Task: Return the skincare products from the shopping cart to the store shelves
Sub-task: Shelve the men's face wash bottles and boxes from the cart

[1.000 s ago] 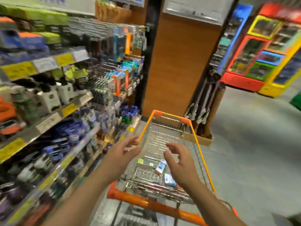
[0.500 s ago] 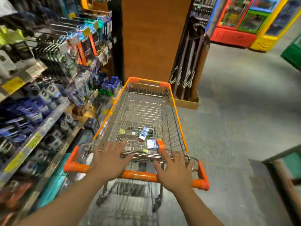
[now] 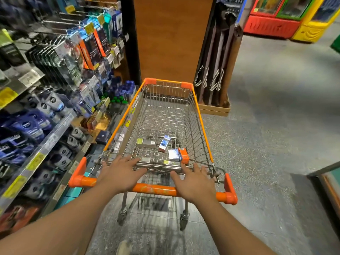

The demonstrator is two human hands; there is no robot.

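A wire shopping cart (image 3: 199,115) with orange trim stands in front of me beside the store shelves (image 3: 49,137). On its floor lie a grey box (image 3: 146,143), a blue-and-white box (image 3: 164,143) and a blue box with an orange end (image 3: 178,155). My left hand (image 3: 122,173) hovers over the orange handle bar (image 3: 156,189) with fingers spread and straight, reaching to the basket's near rim. My right hand (image 3: 195,181) lies the same way to the right, fingers extended over the rim. Neither hand holds anything.
The shelves on the left carry blue and grey skincare tubes, boxes and hanging packs with yellow price tags. A brown pillar (image 3: 173,37) stands past the cart. Dark folded items lean in a cardboard bin (image 3: 214,109). Coloured freezers (image 3: 287,17) stand far right.
The view has dropped from the shelves to the cart. Both hands came down from above the basket to the handle and near rim.
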